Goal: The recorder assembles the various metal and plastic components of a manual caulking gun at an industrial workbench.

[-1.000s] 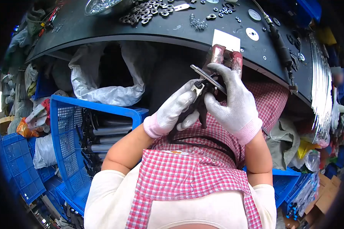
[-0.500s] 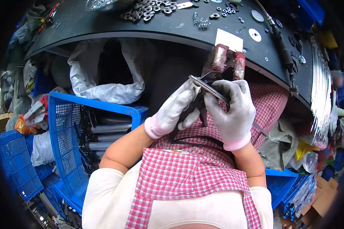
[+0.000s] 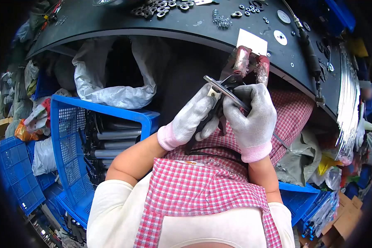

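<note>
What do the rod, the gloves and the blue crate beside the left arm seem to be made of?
Rod: probably metal, smooth and polished, judging by its bright highlights.
Gloves: apparently knitted fabric, matte, with ribbed pink cuffs; whether coated is unclear.
Crate: likely moulded plastic, smooth-rimmed, from its even blue colour and lattice wall.

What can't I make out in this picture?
In the head view:
- Metal rod: lower end hidden by the right hand.
- Black part: partly covered by the left hand.
- Bowl: cut off by the upper edge.
- White sack: inside lost in shadow.
</note>
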`<action>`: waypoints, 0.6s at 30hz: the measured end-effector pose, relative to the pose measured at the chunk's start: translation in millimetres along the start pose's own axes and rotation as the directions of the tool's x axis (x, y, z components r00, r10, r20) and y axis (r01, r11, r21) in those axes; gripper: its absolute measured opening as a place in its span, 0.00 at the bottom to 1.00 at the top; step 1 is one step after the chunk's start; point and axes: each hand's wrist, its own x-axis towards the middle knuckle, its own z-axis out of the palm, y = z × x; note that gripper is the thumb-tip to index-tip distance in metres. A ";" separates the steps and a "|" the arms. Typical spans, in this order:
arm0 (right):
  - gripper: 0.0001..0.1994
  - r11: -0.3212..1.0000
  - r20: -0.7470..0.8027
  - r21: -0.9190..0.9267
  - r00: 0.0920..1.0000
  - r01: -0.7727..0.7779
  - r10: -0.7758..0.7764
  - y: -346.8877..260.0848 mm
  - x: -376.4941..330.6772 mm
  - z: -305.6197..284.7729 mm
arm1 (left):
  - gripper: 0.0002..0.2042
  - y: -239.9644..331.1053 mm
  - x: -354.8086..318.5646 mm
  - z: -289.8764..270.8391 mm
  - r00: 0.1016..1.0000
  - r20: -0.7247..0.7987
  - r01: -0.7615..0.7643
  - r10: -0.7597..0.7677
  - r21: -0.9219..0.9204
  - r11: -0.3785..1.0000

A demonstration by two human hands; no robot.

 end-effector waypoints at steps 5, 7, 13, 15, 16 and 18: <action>0.09 1.000 0.042 0.000 0.999 0.000 0.000 1.5 -0.2 -0.5 | 0.28 -2.6 1.0 -1.0 1.000 -0.004 -0.007 0.007 -0.016 1.000; 0.09 1.000 0.054 -0.007 0.999 -0.002 0.003 3.1 -0.3 -0.4 | 0.28 -2.7 1.6 -1.9 1.000 0.009 0.016 -0.016 -0.026 1.000; 0.10 0.999 0.055 0.037 0.998 -0.025 0.022 3.9 -0.8 -0.4 | 0.27 -2.2 1.1 0.1 1.000 -0.008 0.013 -0.014 -0.049 0.999; 0.10 0.998 0.062 0.055 0.997 -0.044 0.040 3.9 -1.5 -1.2 | 0.26 -1.7 1.6 -0.3 1.000 0.011 0.019 -0.019 -0.062 0.998; 0.10 0.997 0.061 0.056 0.997 -0.044 0.041 4.1 -1.9 -1.2 | 0.26 -1.9 1.2 -0.4 1.000 0.011 0.020 -0.020 -0.062 0.998; 0.10 0.998 0.046 0.057 0.999 -0.025 0.023 4.6 -3.1 -1.2 | 0.25 -3.0 -0.1 -0.7 1.000 0.001 0.022 -0.022 -0.065 0.998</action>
